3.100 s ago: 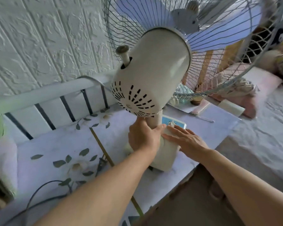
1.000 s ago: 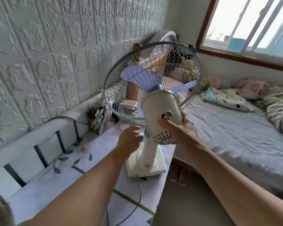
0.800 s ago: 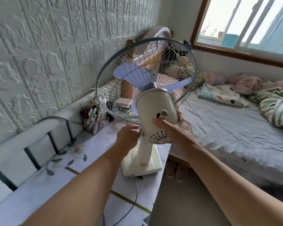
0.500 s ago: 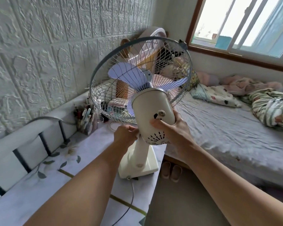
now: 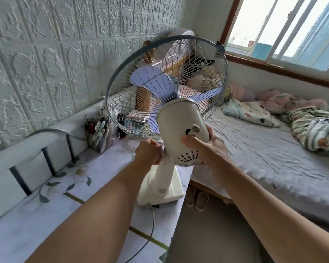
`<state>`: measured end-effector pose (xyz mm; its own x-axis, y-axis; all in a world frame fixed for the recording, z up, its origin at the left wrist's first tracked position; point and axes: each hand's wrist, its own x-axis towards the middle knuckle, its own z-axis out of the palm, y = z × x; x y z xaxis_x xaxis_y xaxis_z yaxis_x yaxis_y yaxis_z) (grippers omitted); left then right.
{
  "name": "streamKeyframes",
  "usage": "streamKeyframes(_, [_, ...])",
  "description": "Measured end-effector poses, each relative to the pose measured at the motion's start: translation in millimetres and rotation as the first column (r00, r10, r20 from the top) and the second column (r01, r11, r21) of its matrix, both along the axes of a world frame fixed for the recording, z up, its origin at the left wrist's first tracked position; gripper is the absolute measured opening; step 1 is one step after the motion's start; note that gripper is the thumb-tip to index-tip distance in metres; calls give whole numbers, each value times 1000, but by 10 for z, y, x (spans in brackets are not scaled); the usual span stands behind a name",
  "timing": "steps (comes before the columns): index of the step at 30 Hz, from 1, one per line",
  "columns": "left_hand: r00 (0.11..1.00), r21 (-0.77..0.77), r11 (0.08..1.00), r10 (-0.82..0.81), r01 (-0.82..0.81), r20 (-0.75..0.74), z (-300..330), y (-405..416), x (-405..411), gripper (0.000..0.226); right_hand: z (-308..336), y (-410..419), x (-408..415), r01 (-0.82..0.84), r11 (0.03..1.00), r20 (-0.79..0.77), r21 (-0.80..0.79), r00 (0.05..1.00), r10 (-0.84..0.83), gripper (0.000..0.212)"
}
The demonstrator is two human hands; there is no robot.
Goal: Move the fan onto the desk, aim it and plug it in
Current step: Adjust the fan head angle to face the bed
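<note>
Fan (image 5: pixel 179 133): it stands on the tabletop (image 5: pixel 27 221) in the middle of the frame, near the right edge of the tabletop, beside the bed. Its cream base (image 5: pixel 160 188) sits flat and the neck goes up to the motor housing.
Fan head: the wire cage (image 5: pixel 165 86) is tilted up and faces away from the camera, toward the upper middle of the frame. Pale blue blades show through the wires. A small knob (image 5: pixel 195 129) sticks out of the top of the motor housing.
Left hand (image 5: pixel 148 152): its grip is closed around the joint where the neck meets the motor housing, at the left side of the fan, with the fingers curled on it.
Right hand (image 5: pixel 209 147): its grip wraps the right and lower side of the motor housing; the thumb lies across the back, just below the knob, and the other fingers go around the far side.
Cord (image 5: pixel 150 228): a grey cord leaves the back of the base and runs down over the tabletop to the lower edge of the frame. The plug is not in view.
Tabletop: it has a pale cloth with a leaf print, in the lower left of the frame.
Pen holder (image 5: pixel 99 135): it stands full of pens on the tabletop, left of the fan, near the wall.
Bed (image 5: pixel 264 158): at the right of the frame, with crumpled blankets at the far right.
Slippers (image 5: pixel 197 199): a pair on the floor, between the tabletop and the bed.
Window (image 5: pixel 292 29): in the upper right of the frame.
</note>
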<state>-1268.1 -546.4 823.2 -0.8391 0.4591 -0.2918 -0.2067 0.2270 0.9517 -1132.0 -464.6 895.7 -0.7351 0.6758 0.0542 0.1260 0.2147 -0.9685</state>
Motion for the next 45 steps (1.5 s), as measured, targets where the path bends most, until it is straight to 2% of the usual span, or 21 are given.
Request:
streamKeyframes(4, [994, 56, 994, -85, 89, -70, -59, -140, -5, 5, 10, 18, 0, 27, 1000, 35, -9, 999, -27, 68])
streamKeyframes(7, [969, 66, 983, -156, 171, -193, -117, -218, 6, 13, 23, 5, 9, 32, 999, 34, -36, 999, -31, 70])
streamKeyframes(9, [963, 84, 982, -148, 171, -227, -128, -214, 35, 18, 32, -8, 12, 30, 998, 22, -57, 999, -29, 65])
streamKeyframes(12, [939, 22, 992, -109, 123, -327, -144, -180, 48, 18, 46, -16, 24, 34, 997, 20, -73, 999, -32, 52])
streamKeyframes(15, [918, -10, 992, -121, 126, -377, -168, -169, 26, 12, 49, -25, 50, 19, 995, -3, -98, 1000, -19, 54])
streamKeyframes(17, [908, -47, 990, -138, 130, -395, -173, -167, 20, 15, 48, -37, 65, -2, 995, -15, -100, 1000, 1, 60])
streamKeyframes(19, [919, -35, 991, -132, 128, -373, -164, -165, 26, 9, 36, -37, 65, -12, 997, -11, -79, 1000, 11, 64])
streamKeyframes(23, [951, -27, 996, -87, 82, -295, -164, -129, 48, 28, -10, 5, 33, -26, 998, 2, -63, 1000, 26, 66])
streamKeyframes(26, [996, 85, 996, -32, 39, -87, -97, -95, 50, 15, -27, 45, 21, -18, 998, 13, -58, 1000, 19, 59])
streamKeyframes(28, [999, 118, 992, -44, 48, -33, -74, -108, 50, 10, -35, 81, 17, -3, 998, 22, -59, 1000, 4, 56])
streamKeyframes(29, [995, 110, 991, -67, 75, -72, -90, -117, 47, 13, -39, 93, 18, 4, 998, 27, -59, 1000, -3, 55])
streamKeyframes(32, [920, -18, 991, -133, 136, -368, -144, -174, 91, 20, -54, 95, 16, 13, 998, 30, -57, 999, -11, 57])
streamKeyframes(35, [867, -10, 995, -91, 99, -490, -180, -168, 129, 10, -62, 67, 6, 17, 999, 27, -48, 1000, -16, 57])
streamKeyframes(37, [867, -10, 998, -62, 66, -494, -188, -153, 89, 10, -58, 57, 1, 23, 998, 21, -55, 1000, -22, 55])
streamKeyframes(41, [881, -35, 993, -116, 113, -459, -212, -139, 18, 23, -43, 30, 10, 32, 997, 23, -75, 999, -30, 58])
streamKeyframes(45, [971, 2, 993, -116, 119, -207, -210, -78, -17, 45, -43, 19, -1, 33, 998, 42, -48, 999, -31, 63])
